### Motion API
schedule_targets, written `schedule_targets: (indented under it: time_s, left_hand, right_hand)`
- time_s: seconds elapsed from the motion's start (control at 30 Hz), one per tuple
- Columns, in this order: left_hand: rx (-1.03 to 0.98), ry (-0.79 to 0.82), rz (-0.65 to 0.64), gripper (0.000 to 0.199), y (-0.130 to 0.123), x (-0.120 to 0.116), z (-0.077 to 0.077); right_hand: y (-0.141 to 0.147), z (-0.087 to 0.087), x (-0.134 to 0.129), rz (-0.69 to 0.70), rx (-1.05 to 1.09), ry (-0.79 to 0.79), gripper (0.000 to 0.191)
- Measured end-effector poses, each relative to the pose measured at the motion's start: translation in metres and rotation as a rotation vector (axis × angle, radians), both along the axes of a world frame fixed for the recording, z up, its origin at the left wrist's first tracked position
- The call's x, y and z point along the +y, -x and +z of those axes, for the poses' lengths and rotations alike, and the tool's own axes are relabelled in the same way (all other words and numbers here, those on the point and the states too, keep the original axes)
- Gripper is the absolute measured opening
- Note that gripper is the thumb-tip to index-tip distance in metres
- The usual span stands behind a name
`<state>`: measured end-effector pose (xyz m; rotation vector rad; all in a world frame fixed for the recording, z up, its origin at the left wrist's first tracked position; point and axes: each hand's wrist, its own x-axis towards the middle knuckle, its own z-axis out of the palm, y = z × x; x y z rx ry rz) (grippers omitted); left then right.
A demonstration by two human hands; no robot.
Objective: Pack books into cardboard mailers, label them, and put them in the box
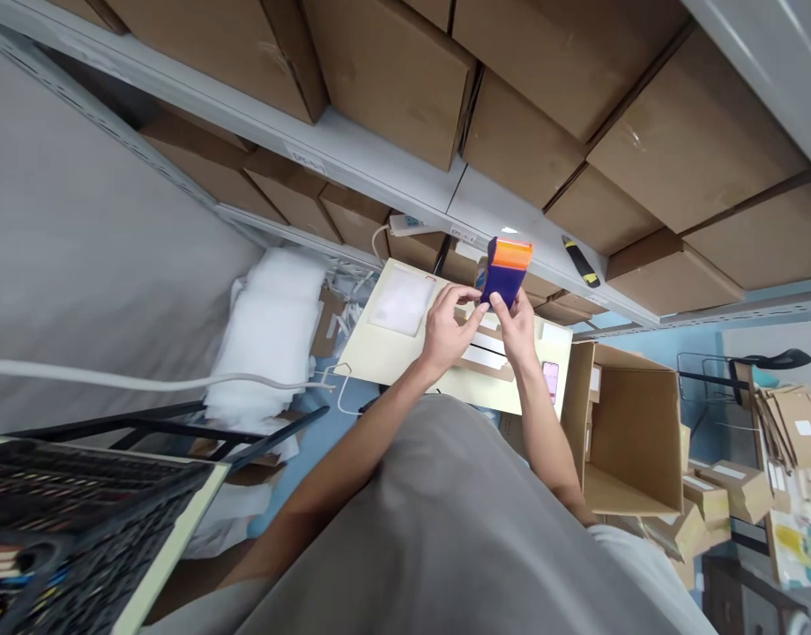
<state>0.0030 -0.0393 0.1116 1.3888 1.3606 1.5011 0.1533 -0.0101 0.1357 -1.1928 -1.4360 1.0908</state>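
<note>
A dark purple object with a bright orange upper end [504, 272] is held up over the cream table [362, 348]; its exact kind I cannot make out. My right hand [517, 328] grips its lower part, thumb across the front. At its lower left edge, the fingertips and thumb of my left hand [449, 326] are closed on it. Beneath my hands lies a flat brown cardboard piece with white labels [483, 357], partly covered by them. A white foam sheet [401, 302] rests on the table's left side, and a phone [550, 381] at its right edge.
Shelves of cardboard boxes [385, 70] hang close above and ahead. A yellow-and-black utility knife [581, 262] lies on the shelf edge. To the right stands an open carton [634, 423]; to the left, stacked white foam sheets [266, 326] and a black crate [81, 503].
</note>
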Motion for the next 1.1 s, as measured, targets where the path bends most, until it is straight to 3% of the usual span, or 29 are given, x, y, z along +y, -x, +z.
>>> schedule_targets:
  time_s: [0.23,0.4,0.47,0.6,0.83,1.1]
  left_hand:
    - [-0.098,-0.018,-0.078,0.026,0.004,-0.021,-0.011]
    - [-0.070,0.010,-0.221,0.027,0.022,-0.027,-0.018]
    - [-0.076,0.019,-0.223,0.032,0.031,-0.027,-0.018]
    - [-0.125,-0.022,-0.152,0.045,0.051,-0.021,-0.002]
    - [0.022,-0.126,-0.277,0.042,0.076,-0.009,0.039]
    - [0.073,-0.188,-0.380,0.030,0.094,-0.007,0.051]
  right_hand:
    - [0.006,-0.004,-0.034,-0.025,0.036,0.084,0.069]
    - [0.008,-0.015,-0.049,-0.038,0.001,0.139,0.070]
    - [0.006,-0.017,-0.055,-0.046,-0.043,0.139,0.070]
    - [-0.002,-0.008,-0.068,-0.025,-0.158,0.130,0.067]
    - [-0.018,0.010,-0.084,0.048,-0.485,0.044,0.052]
    - [-0.032,0.014,-0.091,0.105,-0.782,-0.214,0.034]
